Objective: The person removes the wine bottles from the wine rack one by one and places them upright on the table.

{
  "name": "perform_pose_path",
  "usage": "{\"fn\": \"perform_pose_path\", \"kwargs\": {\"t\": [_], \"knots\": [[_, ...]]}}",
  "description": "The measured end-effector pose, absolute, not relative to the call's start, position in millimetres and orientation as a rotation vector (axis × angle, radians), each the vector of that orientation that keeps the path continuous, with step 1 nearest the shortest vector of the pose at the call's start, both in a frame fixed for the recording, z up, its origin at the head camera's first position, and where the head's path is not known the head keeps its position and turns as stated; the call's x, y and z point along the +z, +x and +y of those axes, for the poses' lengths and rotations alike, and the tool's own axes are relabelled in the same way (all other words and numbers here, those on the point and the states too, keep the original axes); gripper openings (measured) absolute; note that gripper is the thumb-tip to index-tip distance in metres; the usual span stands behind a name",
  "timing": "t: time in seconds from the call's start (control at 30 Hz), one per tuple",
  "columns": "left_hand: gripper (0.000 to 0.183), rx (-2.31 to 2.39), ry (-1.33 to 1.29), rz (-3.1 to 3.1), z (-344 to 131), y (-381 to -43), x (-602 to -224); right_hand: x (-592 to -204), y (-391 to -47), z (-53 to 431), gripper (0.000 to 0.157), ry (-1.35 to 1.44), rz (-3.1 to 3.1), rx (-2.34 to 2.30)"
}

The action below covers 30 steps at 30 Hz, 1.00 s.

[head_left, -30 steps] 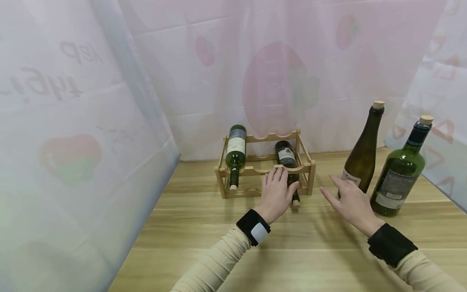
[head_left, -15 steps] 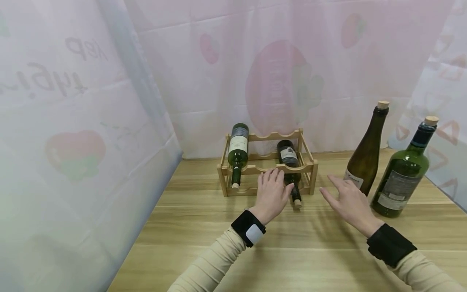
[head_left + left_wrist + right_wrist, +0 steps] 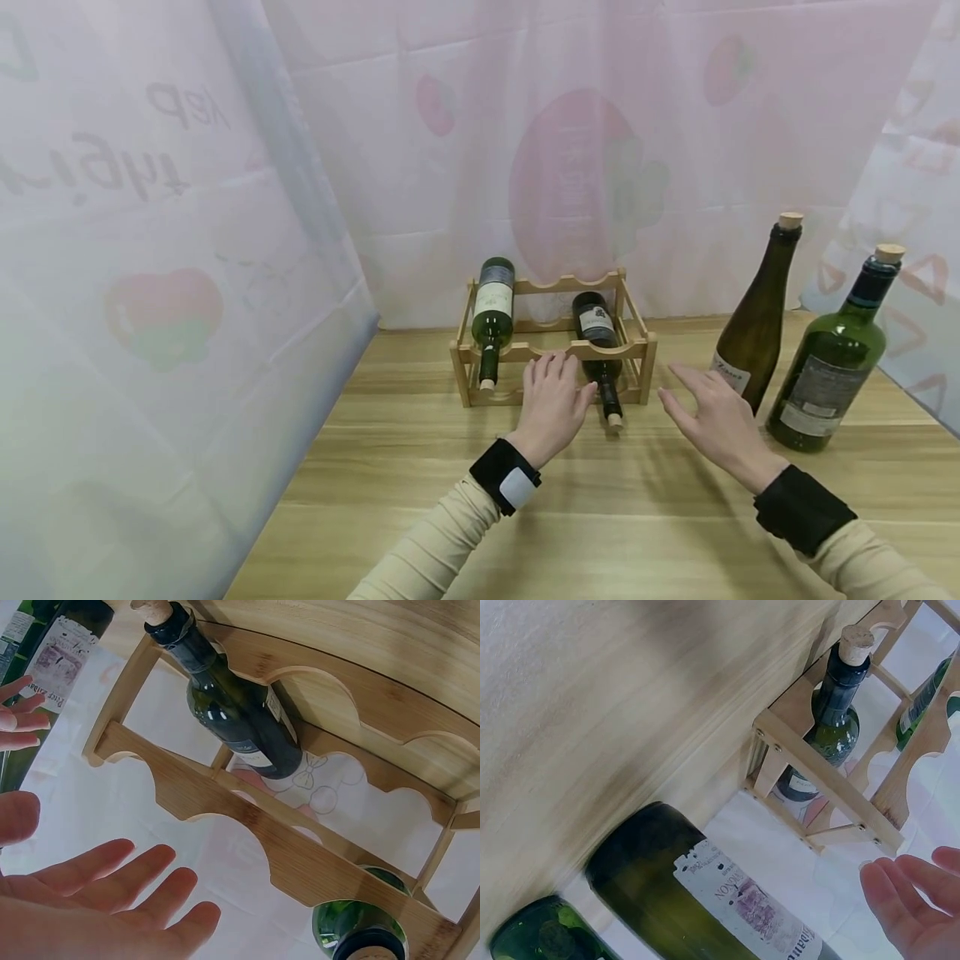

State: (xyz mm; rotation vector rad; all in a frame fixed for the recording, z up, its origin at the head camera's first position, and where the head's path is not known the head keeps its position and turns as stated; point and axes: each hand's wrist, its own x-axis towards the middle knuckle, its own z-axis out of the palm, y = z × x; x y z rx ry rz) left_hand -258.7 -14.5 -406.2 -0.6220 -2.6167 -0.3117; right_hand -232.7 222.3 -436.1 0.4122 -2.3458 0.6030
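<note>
A small wooden wine rack [image 3: 517, 353] stands on the table with two corked wine bottles in it. One green bottle [image 3: 492, 308] lies on the upper rails at the left, neck forward. A darker bottle [image 3: 597, 325] lies lower at the right, its neck sticking out in front. My left hand [image 3: 551, 410] hovers before the front rail, left of that neck, fingers spread and holding nothing. My right hand [image 3: 723, 429] is held out, fingers extended, in front of an upright brown bottle [image 3: 757, 321], hiding part of its base. Whether it touches the bottle I cannot tell.
A wide green bottle [image 3: 827, 375] with a cork stands upright right of the brown one. The wooden table [image 3: 600, 533] backs onto a printed pink and white curtain [image 3: 450, 183]. Another curtain [image 3: 172, 333] borders the left side.
My left hand has drawn left and slightly back from the dark bottle's neck. The right hand has hardly moved. Bottles and rack keep their places; the head view has shifted a little.
</note>
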Motion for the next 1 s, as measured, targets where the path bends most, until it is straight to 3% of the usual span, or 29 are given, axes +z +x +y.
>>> {"fn": "perform_pose_path", "kwargs": {"t": [1.0], "knots": [[0.041, -0.352, -0.555, -2.6, -32.1, -260.2, -405.8, -437.3, -233.1, 210.7, 0.042, 0.44, -2.345, 0.573]]}}
